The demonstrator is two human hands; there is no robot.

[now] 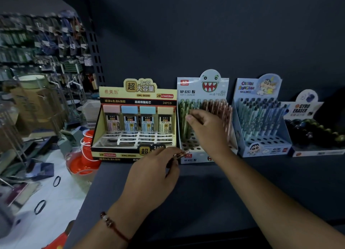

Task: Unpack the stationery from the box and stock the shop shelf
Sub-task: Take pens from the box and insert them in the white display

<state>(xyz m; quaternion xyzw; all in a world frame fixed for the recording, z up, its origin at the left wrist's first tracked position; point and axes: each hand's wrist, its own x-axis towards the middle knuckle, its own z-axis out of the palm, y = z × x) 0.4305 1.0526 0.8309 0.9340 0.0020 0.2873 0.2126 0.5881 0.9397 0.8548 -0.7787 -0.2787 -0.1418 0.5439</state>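
**Filling the monster pencil box, one pencil at a time**

Nearest the lens, the left hand [155, 175], with a red cord bracelet [113, 225] on its wrist, curls its fingers [168, 155] round a few slim brown-and-pink mechanical pencils [182, 154], held low at the front edge of the dark grey shelf [205, 192]. Beyond it, the right hand [207, 131] reaches into the pale blue cardboard display box with a toothy monster face [203, 88]; its fingertips [190, 117] are bent in among the standing green and brown pencils, though whether they pinch one I cannot tell.

The step in hand looks like slotting pencils into the tray's holes. Several holes along the front row remain open, so stocking seems partly done. Next, the right hand probably needs to take a pencil from the left and lower it upright into a free hole without knocking its neighbours.

Left of this box stands a yellow box of lead refills [136, 118]; right of it, a blue cartoon pencil box [261, 118] and an eraser box [306, 121].
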